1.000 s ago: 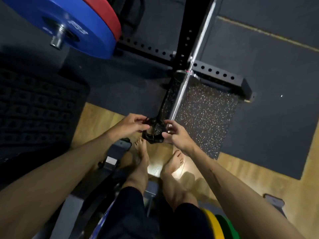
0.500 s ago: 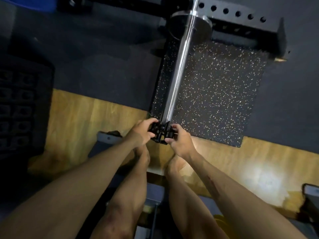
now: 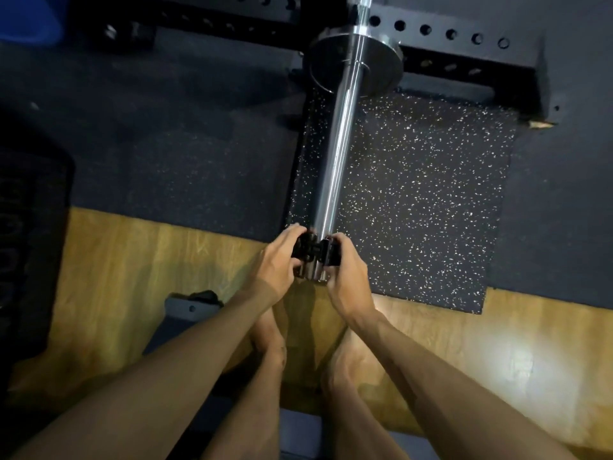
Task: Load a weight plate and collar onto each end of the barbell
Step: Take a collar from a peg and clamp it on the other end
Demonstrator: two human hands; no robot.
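Note:
The chrome barbell sleeve (image 3: 338, 151) runs from its shoulder flange (image 3: 381, 61) at the top down toward me. A black clamp collar (image 3: 315, 252) sits around the sleeve close to its near end, whose tip pokes out just below it. My left hand (image 3: 277, 263) grips the collar's left side and my right hand (image 3: 346, 277) grips its right side. No weight plate shows on this sleeve; only a corner of a blue plate (image 3: 30, 18) is visible at the top left.
A black perforated rack beam (image 3: 464, 51) crosses behind the flange. A speckled rubber mat (image 3: 414, 200) lies under the sleeve on dark flooring, with wood floor (image 3: 132, 260) nearer me. My bare feet (image 3: 268, 330) stand below the bar end. A grey metal base (image 3: 189, 307) lies at lower left.
The collar went from being held just off the sleeve's tip to sitting around the sleeve. My view tilted down, so the blue and red plates left the frame.

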